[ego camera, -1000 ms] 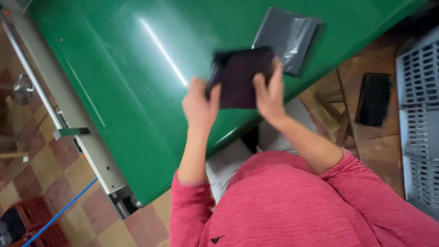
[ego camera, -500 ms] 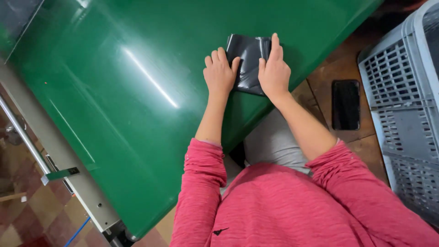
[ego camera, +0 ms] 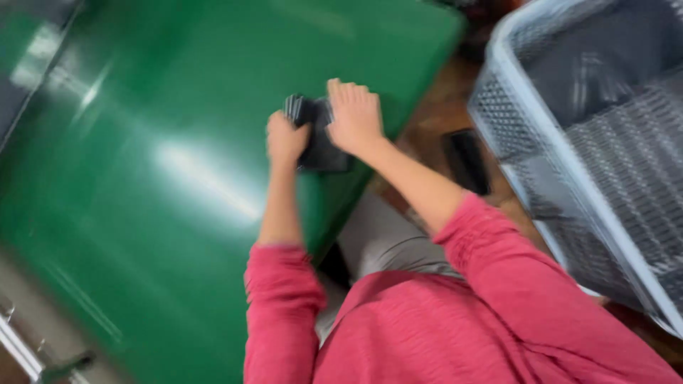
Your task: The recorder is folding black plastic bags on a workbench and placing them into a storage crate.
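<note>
A small dark folded cloth or bag [ego camera: 313,135] lies on the green table [ego camera: 156,178] near its right edge. My left hand [ego camera: 284,139] is curled against the bundle's left side and grips it. My right hand [ego camera: 353,117] rests flat on top of its right part, fingers together, pressing it down. Both arms wear pink sleeves. The picture is blurred by motion, so the bundle's folds are hard to make out.
A large grey plastic crate [ego camera: 590,142] with mesh walls stands on the floor at the right. A dark flat phone-like object [ego camera: 466,160] lies on the brown floor between crate and table. A metal rail [ego camera: 28,348] runs along the table's lower left.
The dark piece went from held up in both hands to pressed on the table, and is now a smaller bundle. The view has swung right; the crate fills more of the picture.
</note>
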